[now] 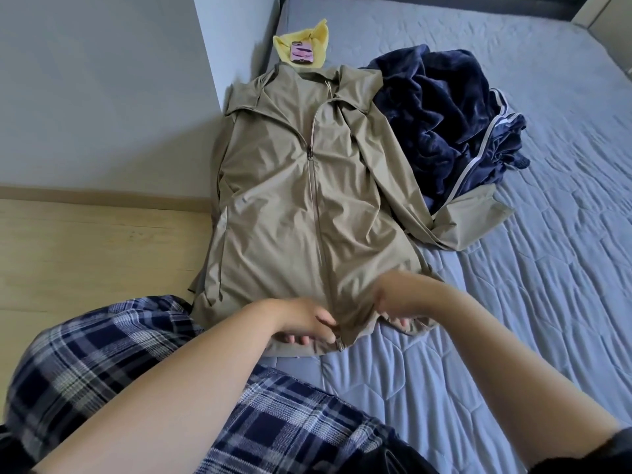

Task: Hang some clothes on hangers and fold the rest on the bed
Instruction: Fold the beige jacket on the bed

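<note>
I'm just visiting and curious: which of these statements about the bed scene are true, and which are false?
1. A tan zip jacket lies spread out on the bed, front up. True.
2. Both hands hold the jacket's collar. False: the left hand and right hand pinch its bottom hem, by the zip's end.
3. A phone in a pink case lies on a yellow cloth. True.
4. The dark blue clothes are neatly folded. False: they lie in a crumpled heap beside the jacket.
</note>
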`<state>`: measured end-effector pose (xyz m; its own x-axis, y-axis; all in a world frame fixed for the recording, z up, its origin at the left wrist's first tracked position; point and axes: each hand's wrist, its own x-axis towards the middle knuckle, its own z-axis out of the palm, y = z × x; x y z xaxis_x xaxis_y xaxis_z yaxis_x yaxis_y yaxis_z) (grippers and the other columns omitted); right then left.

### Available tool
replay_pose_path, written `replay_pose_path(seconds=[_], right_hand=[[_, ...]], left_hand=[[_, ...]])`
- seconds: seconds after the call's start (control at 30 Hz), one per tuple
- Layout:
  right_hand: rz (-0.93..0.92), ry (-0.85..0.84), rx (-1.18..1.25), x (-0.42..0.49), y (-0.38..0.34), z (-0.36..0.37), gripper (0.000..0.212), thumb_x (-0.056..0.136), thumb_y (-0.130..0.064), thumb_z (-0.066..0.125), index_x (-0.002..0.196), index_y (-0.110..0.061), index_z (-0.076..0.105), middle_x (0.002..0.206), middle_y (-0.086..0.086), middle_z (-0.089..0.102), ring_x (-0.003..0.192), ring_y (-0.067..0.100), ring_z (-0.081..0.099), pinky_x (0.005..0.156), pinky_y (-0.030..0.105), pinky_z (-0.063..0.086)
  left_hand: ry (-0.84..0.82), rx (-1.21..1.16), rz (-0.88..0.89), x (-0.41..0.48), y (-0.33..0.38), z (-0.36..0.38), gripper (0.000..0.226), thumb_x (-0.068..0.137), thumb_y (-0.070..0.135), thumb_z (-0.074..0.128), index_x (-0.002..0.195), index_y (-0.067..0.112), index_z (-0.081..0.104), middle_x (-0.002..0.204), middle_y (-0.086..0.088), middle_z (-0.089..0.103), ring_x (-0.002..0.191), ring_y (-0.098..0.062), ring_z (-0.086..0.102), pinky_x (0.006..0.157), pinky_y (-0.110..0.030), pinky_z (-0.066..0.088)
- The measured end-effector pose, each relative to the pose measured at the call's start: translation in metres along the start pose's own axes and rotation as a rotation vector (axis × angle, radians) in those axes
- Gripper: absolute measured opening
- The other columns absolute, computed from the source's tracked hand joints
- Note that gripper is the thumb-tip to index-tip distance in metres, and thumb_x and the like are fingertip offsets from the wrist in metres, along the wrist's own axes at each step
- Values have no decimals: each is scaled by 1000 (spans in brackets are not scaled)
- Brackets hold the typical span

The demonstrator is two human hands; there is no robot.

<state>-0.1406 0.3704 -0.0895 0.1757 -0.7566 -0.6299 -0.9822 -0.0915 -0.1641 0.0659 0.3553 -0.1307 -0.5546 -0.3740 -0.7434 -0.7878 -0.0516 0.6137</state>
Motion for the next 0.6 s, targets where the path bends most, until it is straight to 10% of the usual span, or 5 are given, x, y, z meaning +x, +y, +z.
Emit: replay_pose_path(seconds=[0.1, 0.23, 0.43, 0.6], right_hand=[[-124, 657, 300, 13, -4, -3, 22, 85, -7, 46, 88, -10, 68, 76, -1, 63, 73, 20, 56, 62, 32, 44], [75, 321, -118, 49, 18, 31, 47, 99, -27, 33, 145, -19, 35, 153, 2, 30, 140, 22, 27, 113, 45, 24], [408, 708, 503, 74, 43, 18, 17, 90, -18, 43, 76, -12, 51, 76, 5, 58, 78, 29, 54, 54, 29, 33], [782, 1114, 1274, 74, 72, 1, 26, 84, -18, 55, 108, -8, 53, 110, 9, 55, 106, 29, 53, 81, 35, 42]], left_hand=[[281, -66, 36, 11, -3, -6, 29, 90, 17, 53, 115, 22, 67, 88, 5, 67, 68, -7, 60, 56, -16, 44], [639, 504, 49, 17, -26, -24, 42, 97, 26, 42, 138, 29, 48, 147, -1, 39, 133, -22, 34, 106, -36, 33], [614, 558, -172, 30, -45, -32, 56, 101, 43, 30, 152, 33, 8, 161, 5, -6, 147, -19, -7, 115, -54, 7], [662, 550, -90, 46, -39, -37, 59, 100, 49, 28, 153, 33, 6, 161, 3, -9, 147, -19, -9, 116, -48, 7]])
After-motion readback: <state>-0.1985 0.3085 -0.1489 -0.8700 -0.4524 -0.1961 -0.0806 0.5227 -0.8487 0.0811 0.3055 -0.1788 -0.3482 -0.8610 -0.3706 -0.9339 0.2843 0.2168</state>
